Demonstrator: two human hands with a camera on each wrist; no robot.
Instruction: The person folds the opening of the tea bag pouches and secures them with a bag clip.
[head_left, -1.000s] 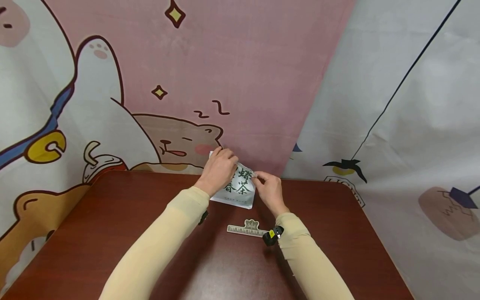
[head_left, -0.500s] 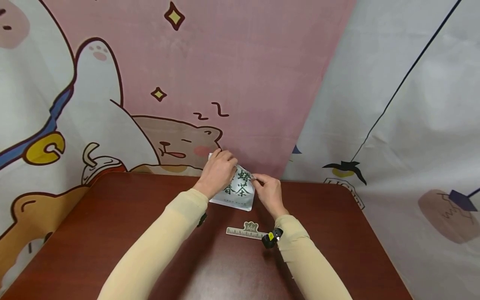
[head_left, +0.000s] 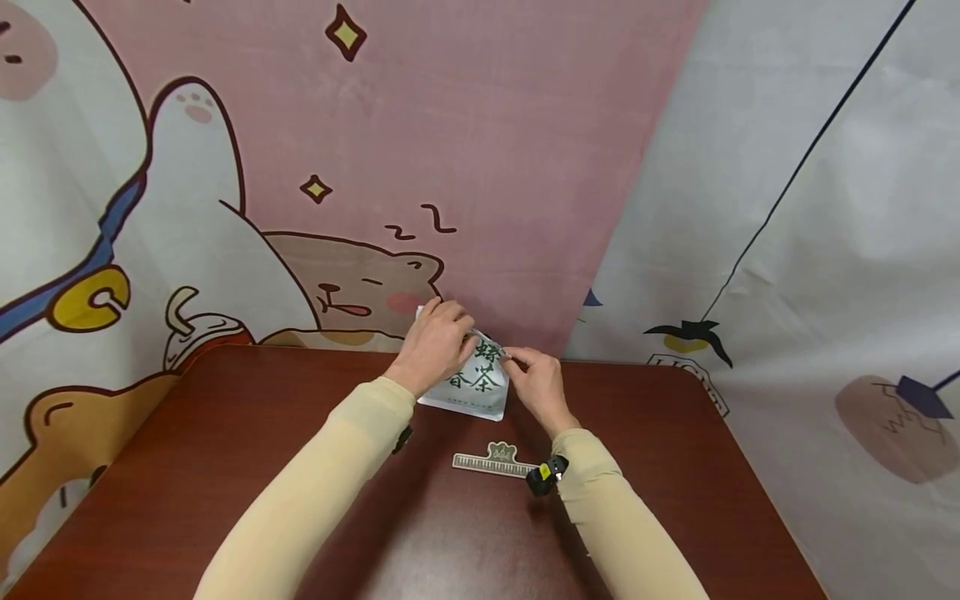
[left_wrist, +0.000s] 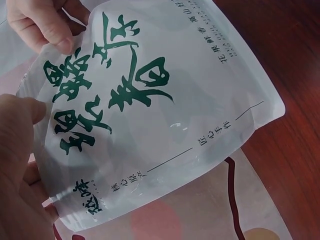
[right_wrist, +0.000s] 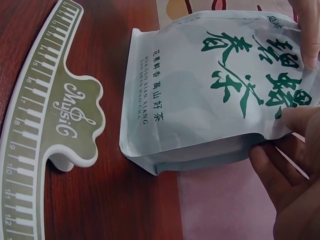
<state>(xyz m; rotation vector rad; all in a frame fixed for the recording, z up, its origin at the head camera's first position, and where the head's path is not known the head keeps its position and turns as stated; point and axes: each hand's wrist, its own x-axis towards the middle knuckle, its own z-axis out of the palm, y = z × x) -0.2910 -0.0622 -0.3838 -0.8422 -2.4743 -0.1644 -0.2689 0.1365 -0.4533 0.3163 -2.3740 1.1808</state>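
Note:
A white tea bag (head_left: 476,387) with large green Chinese characters stands upright near the table's back edge. At its upper left, my left hand (head_left: 441,337) grips the top edge, with fingers behind the bag and the thumb (left_wrist: 37,111) in front. My right hand (head_left: 538,379) pinches the top right corner, and its thumb (right_wrist: 297,120) presses the printed face. A strip of the bag's top edge shows between both hands. Nearer my body, a ruler-shaped clip (head_left: 493,462) with piano keys and the word "Music" lies flat, its right end overlapped by the right wrist camera.
The reddish-brown wooden table (head_left: 247,467) reaches back to a cartoon-printed cloth (head_left: 510,167), close behind the bag. A black camera (head_left: 546,473) sits on my right wrist.
Both hands keep their hold on the tea bag and barely move. The top edge between them now shows as a narrow folded strip. The clip stays where it was.

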